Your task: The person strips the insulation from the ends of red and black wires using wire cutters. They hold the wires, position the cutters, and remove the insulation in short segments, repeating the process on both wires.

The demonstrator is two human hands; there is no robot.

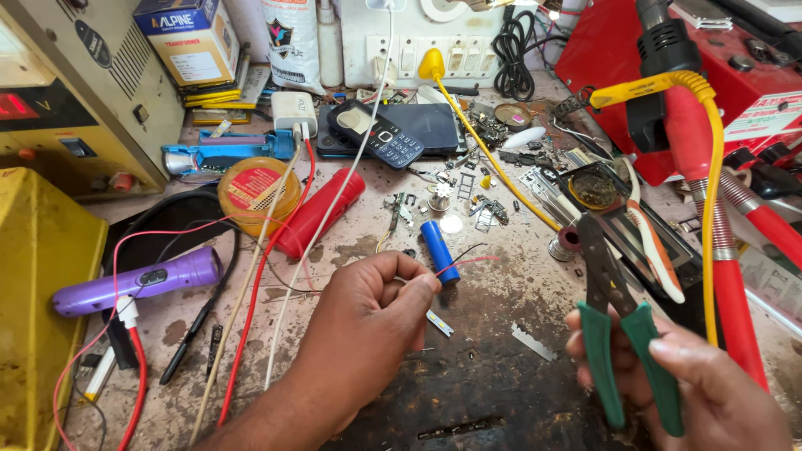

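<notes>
My left hand (376,305) pinches thin red and black wires (468,260) between thumb and fingertips, above the stained workbench (493,376). The wire ends stick out to the right, just beside a blue cylindrical battery cell (438,249) lying on the bench. My right hand (702,388) at the lower right grips a pair of green-handled pliers (614,301), jaws pointing up and away from the wires. A small white strip (439,322) lies under my left fingers.
A purple torch (138,281), a red tube (322,210), an orange tin (255,188), a keypad phone (376,134) and small metal parts (455,200) crowd the bench. A yellow cable (710,167) and red hoses stand right. A yellow box (42,292) sits left.
</notes>
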